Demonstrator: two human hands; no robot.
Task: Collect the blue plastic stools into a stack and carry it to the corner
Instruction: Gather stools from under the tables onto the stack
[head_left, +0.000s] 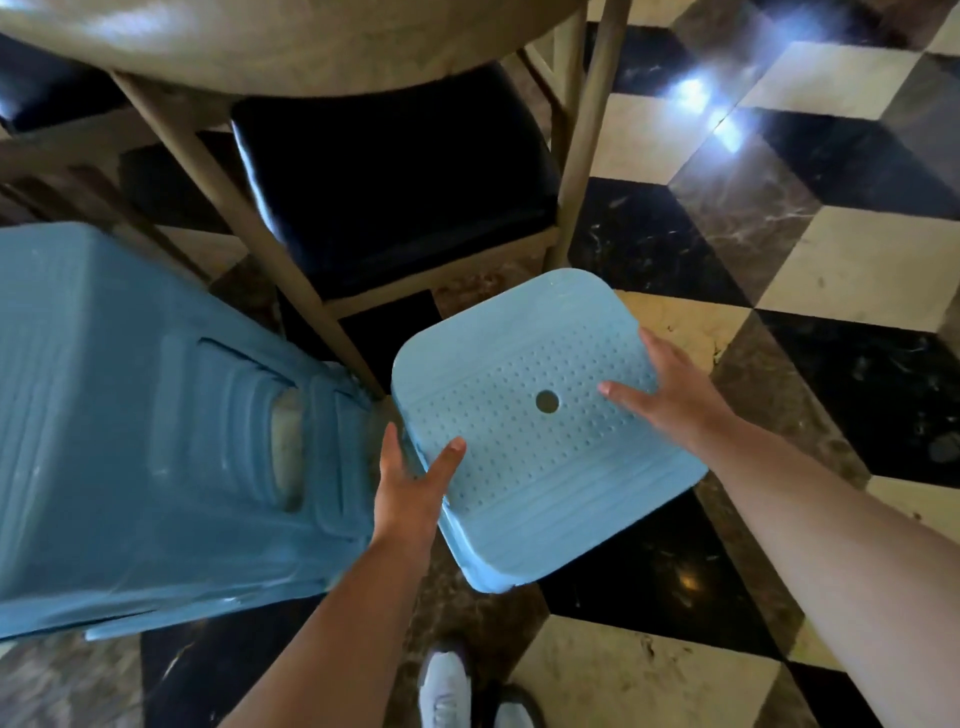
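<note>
Stool stack (145, 426) left of single stool (540, 431), chair (395, 176) behind.

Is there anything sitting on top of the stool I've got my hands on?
No: the seat of the blue stool carries only the left hand and right hand at its edges.

floor (857, 270): checkered tile | on it: chair (395, 171), stool stack (156, 415), shoes (447, 691)
</note>
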